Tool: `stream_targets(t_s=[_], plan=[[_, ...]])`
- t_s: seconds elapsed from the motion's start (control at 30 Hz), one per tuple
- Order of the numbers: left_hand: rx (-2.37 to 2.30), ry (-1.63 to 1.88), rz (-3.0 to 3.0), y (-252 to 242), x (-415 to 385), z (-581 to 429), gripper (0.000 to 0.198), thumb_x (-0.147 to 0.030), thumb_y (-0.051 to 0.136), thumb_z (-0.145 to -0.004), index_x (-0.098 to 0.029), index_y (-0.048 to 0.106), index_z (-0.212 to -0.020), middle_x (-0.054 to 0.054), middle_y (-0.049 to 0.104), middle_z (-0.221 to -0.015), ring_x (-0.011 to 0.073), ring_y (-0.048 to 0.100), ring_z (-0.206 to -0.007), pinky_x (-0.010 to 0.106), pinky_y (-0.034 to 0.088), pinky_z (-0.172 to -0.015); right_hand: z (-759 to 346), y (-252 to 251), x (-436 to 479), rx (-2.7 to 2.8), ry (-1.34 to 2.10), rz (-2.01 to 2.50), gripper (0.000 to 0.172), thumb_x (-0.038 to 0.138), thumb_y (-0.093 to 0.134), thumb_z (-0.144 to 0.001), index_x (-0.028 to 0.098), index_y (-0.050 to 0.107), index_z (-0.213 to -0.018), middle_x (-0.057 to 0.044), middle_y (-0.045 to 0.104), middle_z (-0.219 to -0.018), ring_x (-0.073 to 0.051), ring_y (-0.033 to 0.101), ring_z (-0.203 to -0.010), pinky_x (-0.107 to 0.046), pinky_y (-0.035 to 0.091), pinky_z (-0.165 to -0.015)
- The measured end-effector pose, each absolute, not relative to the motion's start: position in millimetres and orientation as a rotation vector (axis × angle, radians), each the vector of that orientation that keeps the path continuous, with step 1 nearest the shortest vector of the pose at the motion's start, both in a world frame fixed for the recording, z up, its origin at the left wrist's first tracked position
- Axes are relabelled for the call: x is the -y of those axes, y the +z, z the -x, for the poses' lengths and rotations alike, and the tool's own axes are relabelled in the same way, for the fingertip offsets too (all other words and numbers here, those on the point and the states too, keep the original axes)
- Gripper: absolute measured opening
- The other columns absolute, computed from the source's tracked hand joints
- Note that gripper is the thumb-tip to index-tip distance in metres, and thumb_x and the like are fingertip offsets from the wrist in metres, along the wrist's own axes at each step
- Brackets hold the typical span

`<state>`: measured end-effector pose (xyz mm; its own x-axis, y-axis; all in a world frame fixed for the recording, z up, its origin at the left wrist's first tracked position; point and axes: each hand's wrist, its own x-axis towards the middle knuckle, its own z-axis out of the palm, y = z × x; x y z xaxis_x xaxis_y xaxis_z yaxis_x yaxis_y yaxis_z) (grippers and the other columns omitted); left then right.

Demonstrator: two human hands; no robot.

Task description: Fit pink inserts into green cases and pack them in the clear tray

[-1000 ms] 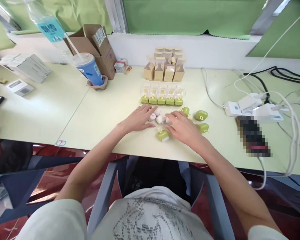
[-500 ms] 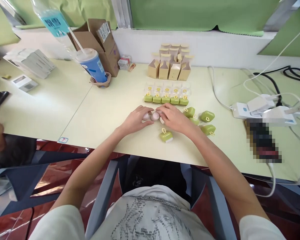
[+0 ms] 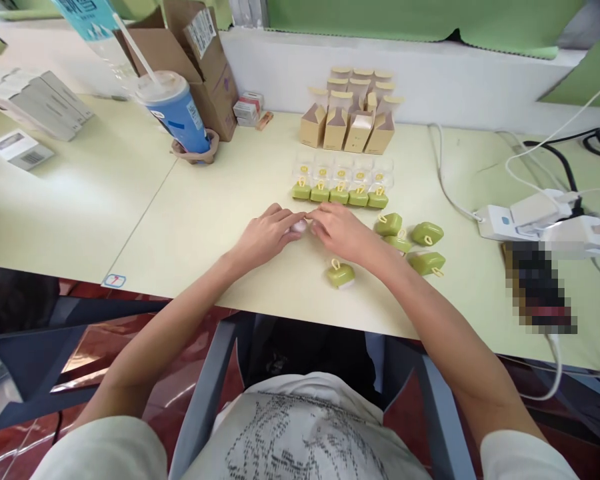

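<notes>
My left hand (image 3: pixel 269 235) is closed over a small pale, rounded piece (image 3: pixel 299 227), which shows only partly under the fingers. My right hand (image 3: pixel 341 230) meets it at the fingertips, its fingers bent together; whatever they grip is hidden. Just behind the hands runs a row of small green cases (image 3: pixel 339 194) with yellow loops, clear plastic covers (image 3: pixel 341 171) standing behind them. In front of my right hand lies a single green case (image 3: pixel 341 275) with a pale underside. Several more green cases (image 3: pixel 427 233) are scattered beside my right forearm.
Open yellow cartons (image 3: pixel 347 127) stand near the wall. To the left are a blue cup (image 3: pixel 180 120) in a holder, a brown cardboard box (image 3: pixel 215 87) and white boxes (image 3: pixel 40 103). A power strip (image 3: pixel 505 222), cables and a blurred phone (image 3: pixel 540 287) lie to the right.
My fingertips have come together, and the pale rounded pieces that showed between them are now mostly covered. The camera view has shifted slightly.
</notes>
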<state>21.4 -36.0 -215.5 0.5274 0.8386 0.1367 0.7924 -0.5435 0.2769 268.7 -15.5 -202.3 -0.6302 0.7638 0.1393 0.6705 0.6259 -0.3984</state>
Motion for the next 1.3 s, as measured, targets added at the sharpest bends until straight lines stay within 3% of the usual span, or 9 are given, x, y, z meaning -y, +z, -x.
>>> stream_targets(t_s=[0.1, 0.17, 0.37, 0.63, 0.9, 1.03, 1.17, 1.23, 1.3], plan=[[-1.377, 0.520, -2.507, -220.6, 32.9, -11.8, 0.053, -0.032, 0.083, -0.109, -0.020, 0.069, -0.159, 0.015, 0.082, -0.138, 0.0328, 0.078, -0.119, 0.043, 0.065, -0.100, -259.4, -206.9, 15.3, 2.599, 0.510, 1.132, 0.037, 0.014, 0.053, -0.114, 0.008, 0.075, -0.143, -0.022, 0.076, -0.125, -0.038, 0.068, -0.120, -0.056, 0.055, -0.115], [-1.379, 0.614, -2.470, -224.1, 30.8, -6.5, 0.045, -0.032, 0.087, -0.106, -0.020, 0.074, -0.147, 0.013, 0.083, -0.134, 0.0312, 0.079, -0.114, 0.042, 0.064, -0.100, -255.0, -208.6, 15.5, 2.592, 0.516, 1.132, 0.039, 0.017, 0.062, -0.112, 0.010, 0.072, -0.149, -0.022, 0.075, -0.132, -0.040, 0.066, -0.128, -0.055, 0.056, -0.114], [-1.333, 0.742, -2.509, -231.0, 27.0, -1.9, 0.023, -0.029, 0.084, -0.107, -0.018, 0.084, -0.127, 0.012, 0.087, -0.114, 0.0316, 0.078, -0.112, 0.042, 0.062, -0.097, -248.4, -207.6, 8.1, 2.618, 0.446, 1.169, 0.027, 0.007, 0.066, -0.105, 0.010, 0.081, -0.127, -0.021, 0.077, -0.125, -0.039, 0.065, -0.124, -0.052, 0.054, -0.112], [-1.174, 0.777, -2.531, -229.4, 30.6, -2.9, 0.018, -0.027, 0.076, -0.111, -0.018, 0.084, -0.125, 0.011, 0.086, -0.114, 0.0301, 0.074, -0.107, 0.041, 0.060, -0.095, -254.7, -207.2, 3.0, 2.635, 0.472, 1.175, 0.021, 0.008, 0.075, -0.101, 0.013, 0.086, -0.118, -0.017, 0.081, -0.111, -0.036, 0.067, -0.114, -0.048, 0.053, -0.102], [-1.262, 0.799, -2.472, -231.2, 33.5, -6.1, 0.021, -0.023, 0.090, -0.103, -0.020, 0.079, -0.121, 0.008, 0.085, -0.114, 0.0288, 0.076, -0.108, 0.039, 0.059, -0.095, -242.8, -206.7, 10.5, 2.621, 0.464, 1.172, 0.013, 0.016, 0.082, -0.106, 0.012, 0.085, -0.117, -0.016, 0.080, -0.110, -0.035, 0.066, -0.111, -0.046, 0.054, -0.099], [-1.268, 0.727, -2.545, -228.7, 35.6, -6.3, 0.023, -0.023, 0.091, -0.105, -0.020, 0.078, -0.124, 0.009, 0.085, -0.118, 0.0295, 0.078, -0.112, 0.039, 0.061, -0.095, -238.1, -204.7, 11.8, 2.646, 0.468, 1.230, 0.019, 0.017, 0.080, -0.108, 0.008, 0.086, -0.123, -0.020, 0.080, -0.118, -0.038, 0.068, -0.120, -0.050, 0.057, -0.108], [-1.405, 0.583, -2.639, -223.0, 39.3, -7.2, 0.023, -0.029, 0.087, -0.110, -0.021, 0.080, -0.130, 0.010, 0.087, -0.118, 0.0322, 0.079, -0.114, 0.038, 0.059, -0.080, -257.2, -191.9, 12.4, 2.607, 0.402, 1.201, 0.045, 0.025, 0.091, -0.101, 0.011, 0.083, -0.143, -0.020, 0.079, -0.140, -0.042, 0.063, -0.136, -0.056, 0.055, -0.118], [-1.449, 0.538, -2.681, -219.2, 40.8, -8.2, 0.024, -0.029, 0.085, -0.110, -0.021, 0.081, -0.132, 0.012, 0.088, -0.121, 0.0356, 0.077, -0.122, 0.041, 0.061, -0.085, -277.5, -182.7, 15.2, 2.559, 0.281, 1.192, 0.050, 0.033, 0.095, -0.098, 0.018, 0.084, -0.145, -0.017, 0.078, -0.147, -0.045, 0.059, -0.141, -0.060, 0.053, -0.120], [-1.446, 0.526, -2.709, -215.5, 40.4, -11.0, 0.033, -0.030, 0.086, -0.109, -0.019, 0.080, -0.139, 0.015, 0.087, -0.129, 0.0397, 0.074, -0.133, 0.048, 0.064, -0.099, -298.5, -175.3, 19.4, 2.578, 0.272, 1.250, 0.045, 0.038, 0.094, -0.098, 0.019, 0.087, -0.139, -0.017, 0.081, -0.136, -0.044, 0.062, -0.133, -0.059, 0.054, -0.113]])
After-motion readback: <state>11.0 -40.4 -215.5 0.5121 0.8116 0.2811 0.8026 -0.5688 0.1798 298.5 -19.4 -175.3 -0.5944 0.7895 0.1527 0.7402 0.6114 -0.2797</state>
